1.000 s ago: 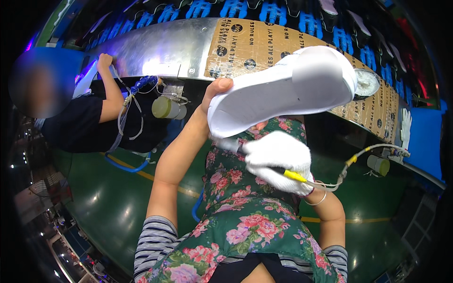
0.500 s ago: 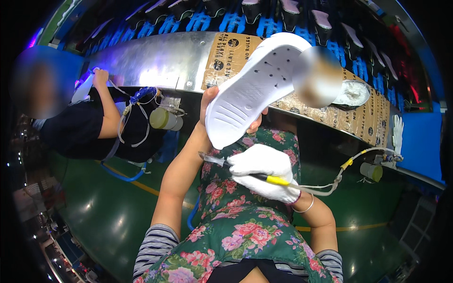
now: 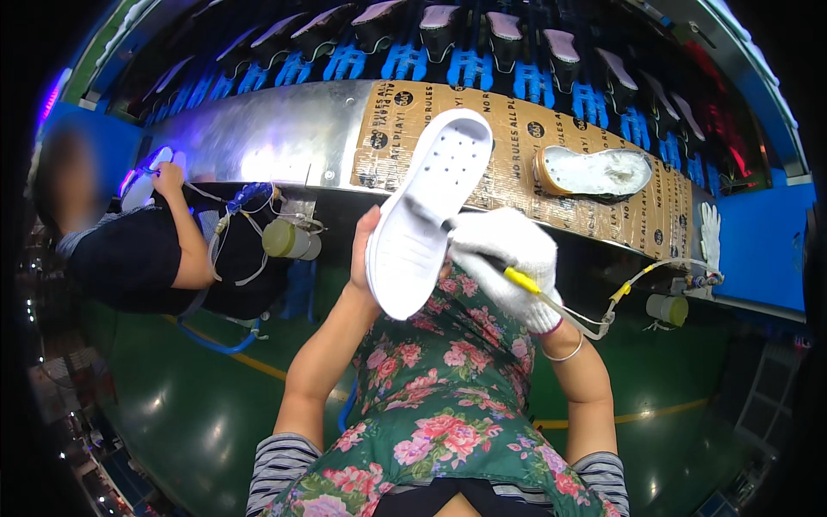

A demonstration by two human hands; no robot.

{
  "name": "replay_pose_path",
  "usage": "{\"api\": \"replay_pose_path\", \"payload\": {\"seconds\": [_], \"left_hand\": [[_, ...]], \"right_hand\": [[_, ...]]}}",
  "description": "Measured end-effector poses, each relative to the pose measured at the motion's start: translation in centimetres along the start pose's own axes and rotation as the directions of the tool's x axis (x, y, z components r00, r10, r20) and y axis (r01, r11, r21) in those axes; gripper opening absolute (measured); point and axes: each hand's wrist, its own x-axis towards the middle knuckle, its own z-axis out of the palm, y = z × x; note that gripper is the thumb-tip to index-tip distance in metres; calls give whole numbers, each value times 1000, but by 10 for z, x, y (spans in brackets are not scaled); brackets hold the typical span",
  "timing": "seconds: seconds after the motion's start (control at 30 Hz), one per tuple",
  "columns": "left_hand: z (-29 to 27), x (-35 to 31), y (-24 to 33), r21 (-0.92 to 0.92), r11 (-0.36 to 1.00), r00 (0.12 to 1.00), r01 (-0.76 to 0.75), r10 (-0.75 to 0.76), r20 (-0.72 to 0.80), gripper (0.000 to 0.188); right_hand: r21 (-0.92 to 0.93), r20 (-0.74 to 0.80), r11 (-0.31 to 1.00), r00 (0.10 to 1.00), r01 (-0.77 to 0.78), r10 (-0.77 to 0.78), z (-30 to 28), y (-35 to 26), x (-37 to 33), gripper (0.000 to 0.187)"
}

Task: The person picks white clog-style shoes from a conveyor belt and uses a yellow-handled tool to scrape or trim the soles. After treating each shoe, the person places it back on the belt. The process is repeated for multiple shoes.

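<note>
My bare left hand (image 3: 363, 246) grips a white shoe sole (image 3: 403, 263) by its left side, the inner face turned up and the toe end pointing away. Small holes dot its far half and shallow grooves cross the near half. A white knit glove covers my right hand (image 3: 508, 246), which is closed round a glue brush (image 3: 520, 278) with a yellow band and a thin hose trailing from it. The blurred bristles lie against the sole's inner face near its middle. Fingers under the sole are mostly hidden.
Cardboard (image 3: 508, 112) covers part of the metal bench (image 3: 293, 129); a white-coated shoe piece (image 3: 594, 175) lies on it. Shoes on blue holders (image 3: 469, 67) line the far side. A glue pot (image 3: 668, 308) hangs at right. Another person (image 3: 142, 241) works at left.
The sole has come down nearer me and stands more upright in view. My right hand has moved up and right, bringing the brush from below the sole onto its inner face.
</note>
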Motion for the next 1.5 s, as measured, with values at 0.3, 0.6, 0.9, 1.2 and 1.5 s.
{"api": "replay_pose_path", "payload": {"seconds": [0.3,0.6,0.9,1.2,1.5], "left_hand": [[-6,-3,-4,-176,983,994,53,-35,103,89],[-9,31,29,-9,995,961,102,-96,261,99],[-12,33,32,138,989,965,49,-83,249,103],[-9,16,6,321,947,999,17,-32,41,98],[-7,12,-39,259,945,961,199,-240,137,92]], "right_hand": [[-179,54,975,991,132,-125,2,-4,4,33],[316,187,921,966,-229,177,32,-20,-31,18],[399,205,822,913,-407,353,41,-8,-42,16],[792,-91,599,947,-119,308,0,-12,-7,22],[766,-236,643,916,-30,323,-22,23,86,18]]}}
